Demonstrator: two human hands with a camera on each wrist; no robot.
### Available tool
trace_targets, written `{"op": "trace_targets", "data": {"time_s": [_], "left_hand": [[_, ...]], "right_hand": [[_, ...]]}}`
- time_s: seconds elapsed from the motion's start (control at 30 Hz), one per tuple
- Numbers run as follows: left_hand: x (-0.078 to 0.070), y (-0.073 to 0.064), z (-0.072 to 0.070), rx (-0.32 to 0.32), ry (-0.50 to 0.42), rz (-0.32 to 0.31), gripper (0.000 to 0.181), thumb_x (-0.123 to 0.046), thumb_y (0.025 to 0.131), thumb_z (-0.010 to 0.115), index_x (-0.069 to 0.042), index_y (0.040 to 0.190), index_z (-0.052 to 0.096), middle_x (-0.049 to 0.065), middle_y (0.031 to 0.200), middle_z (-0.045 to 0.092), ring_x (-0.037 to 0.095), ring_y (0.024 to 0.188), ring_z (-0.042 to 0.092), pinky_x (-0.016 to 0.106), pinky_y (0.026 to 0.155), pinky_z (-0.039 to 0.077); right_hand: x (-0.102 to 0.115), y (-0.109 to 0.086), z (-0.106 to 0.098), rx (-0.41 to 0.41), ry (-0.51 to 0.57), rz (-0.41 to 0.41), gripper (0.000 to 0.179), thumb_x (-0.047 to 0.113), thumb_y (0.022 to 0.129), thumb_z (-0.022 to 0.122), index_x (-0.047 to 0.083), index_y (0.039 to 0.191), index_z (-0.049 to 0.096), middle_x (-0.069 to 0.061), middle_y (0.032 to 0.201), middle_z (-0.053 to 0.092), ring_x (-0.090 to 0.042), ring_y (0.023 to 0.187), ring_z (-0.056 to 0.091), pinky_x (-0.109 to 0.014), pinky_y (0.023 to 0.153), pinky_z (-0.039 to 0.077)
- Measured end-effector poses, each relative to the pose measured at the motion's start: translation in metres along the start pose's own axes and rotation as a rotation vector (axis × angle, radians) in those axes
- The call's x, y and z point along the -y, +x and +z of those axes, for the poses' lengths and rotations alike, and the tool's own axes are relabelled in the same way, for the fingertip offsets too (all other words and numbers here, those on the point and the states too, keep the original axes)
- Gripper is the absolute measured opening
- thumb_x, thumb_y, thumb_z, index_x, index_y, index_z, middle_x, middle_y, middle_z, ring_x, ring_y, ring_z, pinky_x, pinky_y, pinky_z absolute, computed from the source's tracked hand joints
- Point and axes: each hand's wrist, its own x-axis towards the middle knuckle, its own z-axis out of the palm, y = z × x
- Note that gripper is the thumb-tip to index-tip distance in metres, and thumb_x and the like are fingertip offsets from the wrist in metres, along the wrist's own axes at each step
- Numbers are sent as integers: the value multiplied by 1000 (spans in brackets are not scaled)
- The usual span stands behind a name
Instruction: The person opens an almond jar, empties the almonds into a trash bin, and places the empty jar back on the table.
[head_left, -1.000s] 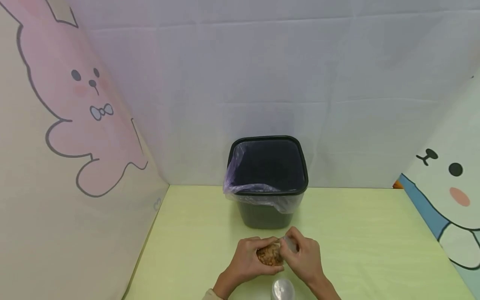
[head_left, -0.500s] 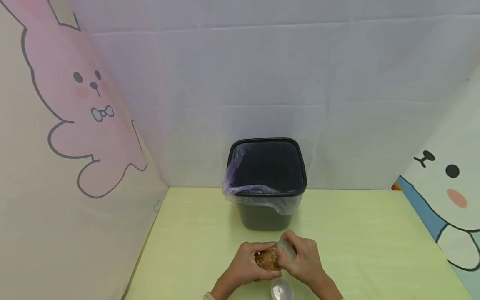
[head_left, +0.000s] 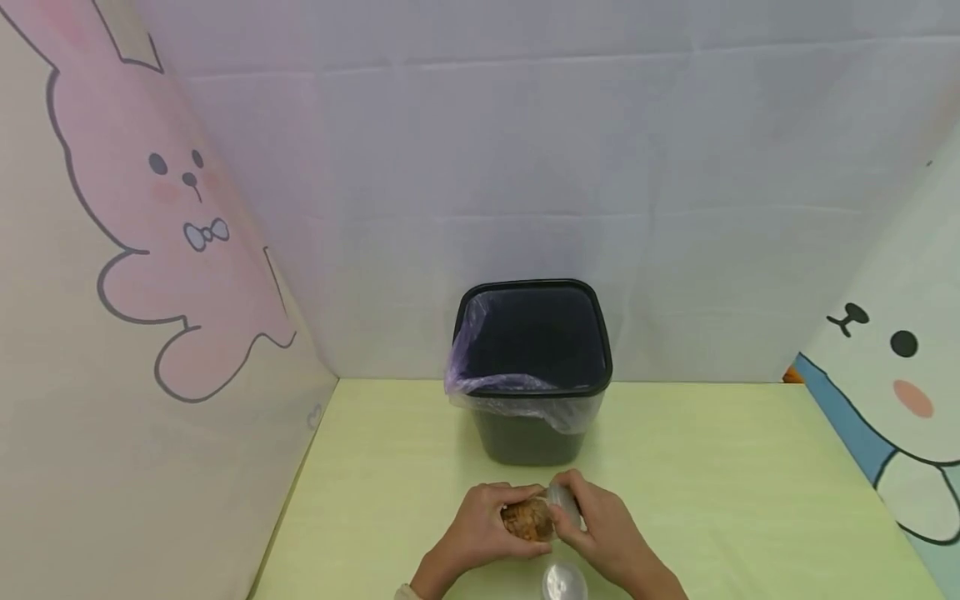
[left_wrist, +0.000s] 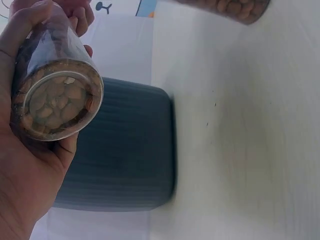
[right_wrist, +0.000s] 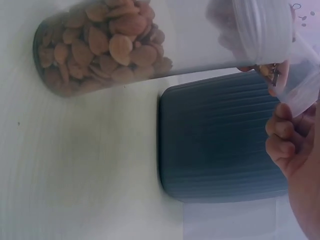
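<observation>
My left hand [head_left: 480,527] grips a clear plastic jar [head_left: 527,520] from the side, fingers and thumb around its body. The jar lies tilted, and brown nut-like pieces show through its base [left_wrist: 57,102] in the left wrist view. My right hand [head_left: 603,529] pinches a translucent lid [head_left: 564,505] at the jar's mouth; whether the lid is seated on the rim cannot be told. Below the hands stands a second clear jar [right_wrist: 107,47], partly filled with brown almond-like kernels and topped by a translucent lid [head_left: 564,581].
Just beyond the hands stands a dark bin [head_left: 532,437] with a black rim and a thin purplish bag folded over its edge. The table [head_left: 720,467] is pale yellow-green. White cloth hangs at the back, and cartoon-printed panels [head_left: 187,317] flank both sides.
Both hands, with the jar and its lid, have shifted slightly left and toward the person. The lid in the right hand has turned a little. The view has tilted slightly.
</observation>
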Motion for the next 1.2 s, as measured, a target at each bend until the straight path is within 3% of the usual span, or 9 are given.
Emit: {"op": "trace_targets", "data": {"time_s": [0.23,0.43,0.57,0.73,1.0,1.07,1.2], "left_hand": [[6,3,-5,27,37,-27,60,-50,73,84,-28,126,67,-7,112,74,-5,87,65,14,70,51],[7,4,-7,38,159,6,61,-56,72,82,-29,125,68,-9,108,75,-7,81,62,11,67,48],[6,5,-9,62,174,3,63,-57,72,82,-29,126,68,-9,111,74,-6,86,64,12,71,49],[6,6,-11,82,170,-2,65,-57,72,81,-28,128,66,-8,115,73,-3,93,65,14,76,52],[8,7,-13,102,132,-51,66,-58,70,82,-33,129,65,-9,116,72,-5,89,64,14,73,50],[8,7,-14,98,147,-50,66,-59,70,82,-34,129,65,-10,116,72,-5,90,64,15,75,51],[7,6,-14,81,245,14,66,-60,71,81,-33,129,65,-12,112,73,-4,91,64,16,78,51]], "right_hand": [[-4,-2,2,113,-11,51,20,30,99,59,27,118,53,21,108,56,6,92,54,-25,78,52],[-3,-5,1,164,-3,90,25,34,101,54,24,124,52,18,113,55,5,95,53,-24,79,51],[-3,-7,0,184,-4,95,28,36,102,53,23,127,50,17,116,54,4,97,53,-25,81,51],[-3,-7,0,169,-28,35,30,31,101,55,23,129,48,17,121,52,4,105,53,-26,87,52],[-5,-6,-3,185,-9,-94,37,20,100,56,20,135,44,15,128,45,2,114,48,-25,94,48],[-5,-6,-4,182,-9,-134,40,18,98,57,18,136,43,14,129,44,2,116,46,-24,95,47],[-7,-6,-4,162,28,-196,45,10,93,61,16,135,45,10,128,45,2,114,44,-18,95,43]]}}
